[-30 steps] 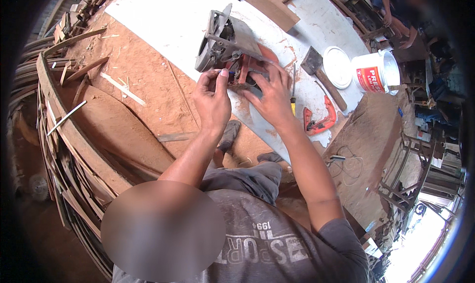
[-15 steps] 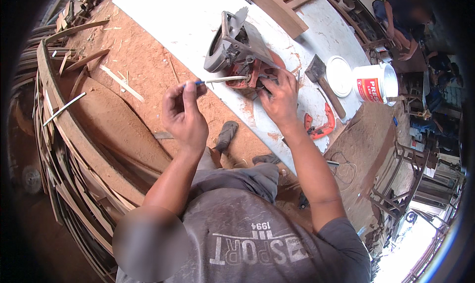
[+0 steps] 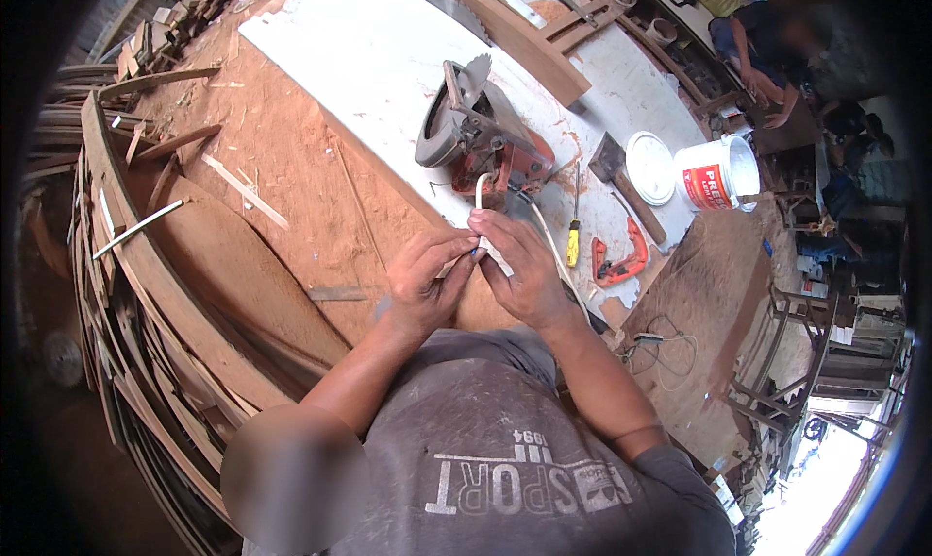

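Note:
A circular saw point(image 3: 495, 134) with a toothed blade and red body lies on the white-topped table point(image 3: 359, 70), its handle section opened. From it a white cable point(image 3: 480, 192) curves down to my hands. My left hand point(image 3: 427, 279) pinches the cable's end, where a bit of blue wire point(image 3: 476, 252) shows between the fingertips. My right hand point(image 3: 521, 269) grips the cable with bent fingers, close against the left. A loose red handle cover point(image 3: 623, 257) and a yellow-handled screwdriver point(image 3: 573, 245) lie to the right of my right hand.
A mallet point(image 3: 610, 158), a white lid point(image 3: 649, 168) and a white bucket point(image 3: 723, 175) stand farther right. Wooden beams point(image 3: 544, 61) lie at the back. Bent timber strips point(image 3: 146, 245) pile up at left, over sawdust. Another person point(image 3: 762, 46) is at far right.
My right hand has left the saw and come down to the cable beside my left. The left hand moved right and lower; the cable now hangs down. The screwdriver has come into sight.

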A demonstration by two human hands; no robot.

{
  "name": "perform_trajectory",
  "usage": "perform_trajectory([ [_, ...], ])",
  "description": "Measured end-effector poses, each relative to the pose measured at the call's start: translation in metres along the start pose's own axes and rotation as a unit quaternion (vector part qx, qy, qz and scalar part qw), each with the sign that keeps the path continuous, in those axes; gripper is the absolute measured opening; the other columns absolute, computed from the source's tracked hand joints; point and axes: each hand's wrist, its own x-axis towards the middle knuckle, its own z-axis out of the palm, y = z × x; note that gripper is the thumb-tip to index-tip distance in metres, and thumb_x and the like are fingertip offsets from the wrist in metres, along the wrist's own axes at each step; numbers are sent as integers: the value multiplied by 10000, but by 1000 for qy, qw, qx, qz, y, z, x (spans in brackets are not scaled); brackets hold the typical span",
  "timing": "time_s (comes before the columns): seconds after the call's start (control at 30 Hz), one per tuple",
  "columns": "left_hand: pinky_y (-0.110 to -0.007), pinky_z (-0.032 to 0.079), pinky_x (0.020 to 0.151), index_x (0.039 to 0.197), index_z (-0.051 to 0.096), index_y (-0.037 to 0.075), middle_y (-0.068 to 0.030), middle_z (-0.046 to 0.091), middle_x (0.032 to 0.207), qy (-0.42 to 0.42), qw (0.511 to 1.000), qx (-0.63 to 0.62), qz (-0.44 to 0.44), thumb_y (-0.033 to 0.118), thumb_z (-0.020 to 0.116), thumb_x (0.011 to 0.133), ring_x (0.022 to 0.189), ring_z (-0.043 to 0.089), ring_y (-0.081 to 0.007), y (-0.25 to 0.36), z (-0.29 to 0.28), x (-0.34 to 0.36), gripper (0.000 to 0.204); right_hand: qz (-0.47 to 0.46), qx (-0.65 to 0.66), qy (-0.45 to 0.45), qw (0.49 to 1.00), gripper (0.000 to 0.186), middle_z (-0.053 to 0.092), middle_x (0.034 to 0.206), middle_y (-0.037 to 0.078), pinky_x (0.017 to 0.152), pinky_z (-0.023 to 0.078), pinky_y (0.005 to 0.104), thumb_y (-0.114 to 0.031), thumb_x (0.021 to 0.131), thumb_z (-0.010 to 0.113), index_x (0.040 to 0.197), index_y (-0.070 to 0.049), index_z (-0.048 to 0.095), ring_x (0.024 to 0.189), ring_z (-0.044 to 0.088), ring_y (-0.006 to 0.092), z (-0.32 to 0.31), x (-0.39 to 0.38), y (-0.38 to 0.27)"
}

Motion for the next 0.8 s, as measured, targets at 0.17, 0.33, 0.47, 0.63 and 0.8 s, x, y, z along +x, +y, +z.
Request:
perform_trajectory([
  [0.17, -411, 560, 856, 1054, 687, -9, -156, 722, 1065, -106, 994, 3, 23, -55, 748, 797, 1019, 699, -316, 5, -20, 15, 268, -7, -14, -18, 1000, 373, 709, 1157, 110, 876, 564, 402, 1, 826, 734, 1191, -62, 688, 1036, 685, 311, -9, 4, 7],
  [0.33, -416, 532, 920, 1154, 697, 25, -171, 686, 1185, -11, 984, 142, -102, -20, 656, 894, 1101, 659, -355, -68, -21, 3, 267, -8, -19, -29, 999, 310, 708, 1168, 99, 876, 570, 389, -7, 818, 745, 1119, -72, 718, 1029, 694, 294, -7, -5, 7],
  [0.47, -394, 555, 869, 1159, 712, 46, -164, 711, 1127, -57, 985, 146, -68, -10, 682, 894, 1014, 696, -327, -110, -12, 10, 272, 22, 4, -25, 999, 291, 698, 1200, 85, 875, 574, 383, -30, 835, 738, 1120, -87, 718, 1040, 694, 283, 1, -19, 8],
  [0.63, -364, 574, 810, 1050, 720, 2, -157, 733, 1017, -42, 996, 79, -19, -63, 708, 869, 933, 723, -294, -84, -12, 18, 193, 49, 6, -30, 998, 255, 688, 1230, 72, 883, 574, 379, -71, 873, 715, 1127, -89, 714, 1049, 693, 274, -1, -31, 8],
  [0.8, -405, 566, 903, 987, 696, -21, -158, 737, 1007, -90, 995, -15, 40, -84, 713, 861, 1013, 720, -292, -34, 0, 37, 142, 76, 51, 7, 996, 240, 682, 1197, 96, 860, 578, 379, -75, 884, 714, 1124, -84, 724, 1008, 695, 288, -3, -35, 5],
])
